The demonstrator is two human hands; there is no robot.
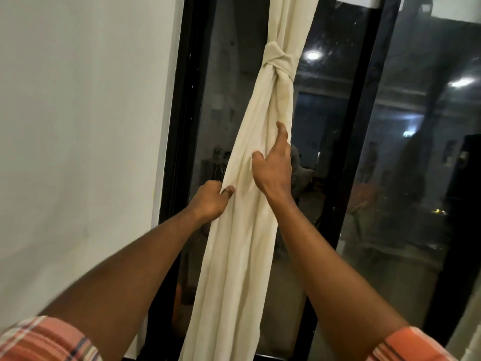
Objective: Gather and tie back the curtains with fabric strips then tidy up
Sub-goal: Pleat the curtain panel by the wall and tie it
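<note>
A cream curtain [239, 256] hangs bunched in front of a dark window. A fabric strip [277, 59] of the same cream cloth is knotted around it high up, with one tail hanging down its right side. My left hand [210, 199] pinches the curtain's left edge between thumb and curled fingers, well below the knot. My right hand [274, 165] lies on the curtain's right side a little higher, thumb across the front, index finger stretched upward; its other fingers are hidden behind the cloth.
A white wall [78, 126] fills the left. The black window frame [179, 126] runs beside the curtain, with a second black upright [356, 126] on the right. The glass [416, 152] reflects room lights.
</note>
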